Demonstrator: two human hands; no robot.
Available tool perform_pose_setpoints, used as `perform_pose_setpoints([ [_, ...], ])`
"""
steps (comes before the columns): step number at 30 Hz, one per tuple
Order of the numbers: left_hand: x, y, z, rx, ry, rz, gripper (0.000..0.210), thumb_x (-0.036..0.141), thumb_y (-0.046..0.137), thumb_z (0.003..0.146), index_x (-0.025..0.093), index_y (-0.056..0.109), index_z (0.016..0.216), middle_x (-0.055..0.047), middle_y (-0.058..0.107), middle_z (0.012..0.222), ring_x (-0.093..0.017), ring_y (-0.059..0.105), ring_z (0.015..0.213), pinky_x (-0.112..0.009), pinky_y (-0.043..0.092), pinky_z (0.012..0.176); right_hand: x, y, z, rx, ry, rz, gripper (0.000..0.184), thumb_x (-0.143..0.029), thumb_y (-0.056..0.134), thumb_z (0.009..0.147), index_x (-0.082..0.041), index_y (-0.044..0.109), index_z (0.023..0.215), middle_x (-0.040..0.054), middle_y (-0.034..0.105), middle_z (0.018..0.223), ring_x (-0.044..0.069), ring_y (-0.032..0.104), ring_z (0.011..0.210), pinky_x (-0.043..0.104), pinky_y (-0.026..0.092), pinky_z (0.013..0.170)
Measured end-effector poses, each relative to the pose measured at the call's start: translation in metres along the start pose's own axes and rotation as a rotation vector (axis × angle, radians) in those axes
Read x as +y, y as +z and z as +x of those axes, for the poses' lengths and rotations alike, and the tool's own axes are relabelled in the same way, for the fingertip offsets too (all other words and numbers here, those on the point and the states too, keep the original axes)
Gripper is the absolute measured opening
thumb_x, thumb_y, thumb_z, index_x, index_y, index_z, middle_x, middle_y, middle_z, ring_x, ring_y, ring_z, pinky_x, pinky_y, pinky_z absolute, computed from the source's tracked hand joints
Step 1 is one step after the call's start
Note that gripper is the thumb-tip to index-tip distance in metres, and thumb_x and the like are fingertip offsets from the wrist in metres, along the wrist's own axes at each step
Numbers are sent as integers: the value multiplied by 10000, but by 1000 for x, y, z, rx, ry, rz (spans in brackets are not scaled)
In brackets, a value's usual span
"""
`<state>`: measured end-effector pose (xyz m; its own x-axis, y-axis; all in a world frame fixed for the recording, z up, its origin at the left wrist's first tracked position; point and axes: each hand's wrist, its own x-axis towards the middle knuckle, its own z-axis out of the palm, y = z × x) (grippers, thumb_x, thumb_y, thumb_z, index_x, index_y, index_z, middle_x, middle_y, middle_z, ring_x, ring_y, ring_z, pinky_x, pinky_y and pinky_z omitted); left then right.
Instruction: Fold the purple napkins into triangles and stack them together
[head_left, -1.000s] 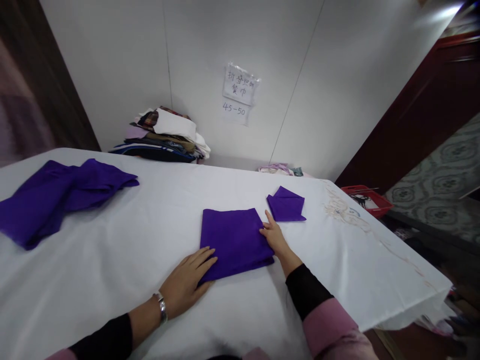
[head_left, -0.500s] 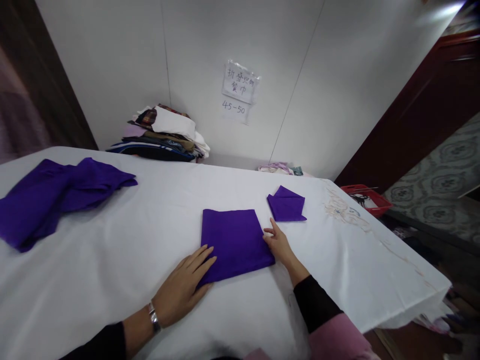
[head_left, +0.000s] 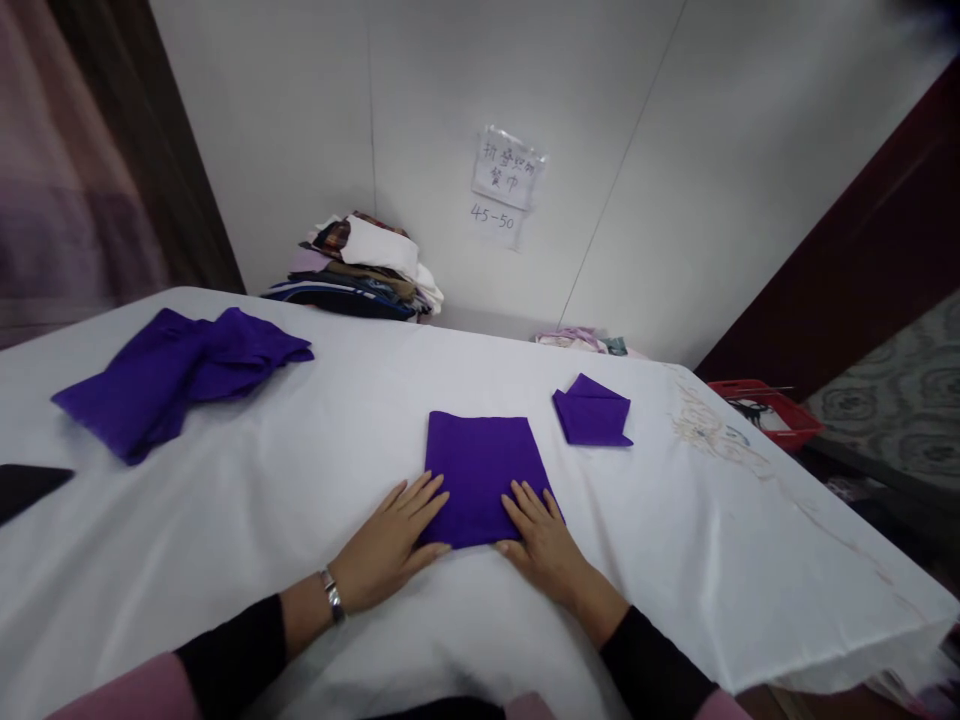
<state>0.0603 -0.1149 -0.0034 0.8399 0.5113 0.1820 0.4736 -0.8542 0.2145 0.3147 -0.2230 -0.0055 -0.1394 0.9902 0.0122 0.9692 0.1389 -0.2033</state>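
Two hands are in my view, and both touch the same folded purple cloth (head_left: 480, 455). The left hand (head_left: 390, 538) is open, its fingers extended; they cross the left edge of the cloth, close to its near-left corner. The right hand (head_left: 546, 545) is also open, with its fingers laid on the near-right part. Each thumb lies by the near edge, and I see neither hand gripping; how hard they press, I cannot tell.

The relation which matters most, I judge, is this: the cloth lies between the hands and extends to the far side of them, so its far edge is uncovered. Neither hand is clearly nearer, because both are in contact. I find no clear long axis, since the outline looks almost as deep as it is wide; the right edge slants in toward the far side.

Further out on the white-covered bench (head_left: 315, 500), a smaller folded purple piece (head_left: 592, 415) lies apart, far and right, nearer to the right hand. Well to the far left there is a crumpled purple cloth (head_left: 180, 375), nearer to the left hand.
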Motion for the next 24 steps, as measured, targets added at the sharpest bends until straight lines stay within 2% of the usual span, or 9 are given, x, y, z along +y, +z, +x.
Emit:
perform_pose_setpoints([
  [2, -6, -6, 15, 38, -31, 0, 579, 529, 356, 884, 213, 358, 1370, -93, 324, 1468, -246, 254, 1362, -474, 268, 1091, -6, -7, 2, 32, -20, -20, 633, -528, 392, 892, -172, 316, 1409, 124, 251, 1478, 286, 193, 1369, 532, 167, 1087],
  [5, -20, -11, 47, 70, -80, 15, 534, 471, 342, 902, 178, 401, 1345, -113, 335, 1462, -247, 248, 1364, -464, 251, 1097, -32, -18, 10, 71, -119, -33, 651, -544, 384, 888, -170, 297, 1414, 114, 237, 1486, 275, 165, 1377, 532, 145, 1096],
  [10, -40, 1, 89, 14, -188, 94, 510, 378, 381, 886, 119, 431, 1322, -140, 339, 1456, -270, 234, 1367, -448, 227, 1103, -78, -14, 31, 1, -338, 12, 723, -619, 313, 876, -148, 252, 1421, 110, 243, 1486, 242, 136, 1386, 501, 127, 1111],
  [13, -44, 13, 94, -22, -237, 105, 561, 423, 378, 876, 85, 430, 1320, -169, 361, 1438, -295, 266, 1352, -468, 252, 1084, -85, -2, 36, -66, -369, 37, 733, -630, 293, 876, -147, 235, 1424, 116, 256, 1481, 242, 155, 1381, 500, 132, 1109],
  [17, -49, 24, 91, -27, -237, 94, 604, 452, 346, 878, 63, 401, 1338, -172, 343, 1446, -295, 253, 1357, -469, 230, 1092, -80, 6, 35, -78, -367, 48, 752, -635, 305, 870, -141, 212, 1430, 115, 238, 1487, 238, 139, 1385, 486, 119, 1114],
  [21, -56, 21, 96, -53, -269, 23, 604, 450, 343, 877, 73, 384, 1347, -164, 324, 1458, -289, 230, 1365, -478, 219, 1098, -80, 2, 33, -66, -364, 55, 736, -626, 306, 874, -137, 238, 1419, 114, 253, 1483, 231, 139, 1384, 474, 102, 1118],
  [24, -54, 13, 92, 25, -279, -78, 593, 447, 299, 894, 76, 370, 1350, -164, 300, 1470, -272, 200, 1376, -465, 243, 1096, -81, 0, 34, -55, -367, 47, 739, -617, 341, 869, -130, 242, 1415, 118, 273, 1475, 233, 154, 1380, 476, 98, 1118],
])
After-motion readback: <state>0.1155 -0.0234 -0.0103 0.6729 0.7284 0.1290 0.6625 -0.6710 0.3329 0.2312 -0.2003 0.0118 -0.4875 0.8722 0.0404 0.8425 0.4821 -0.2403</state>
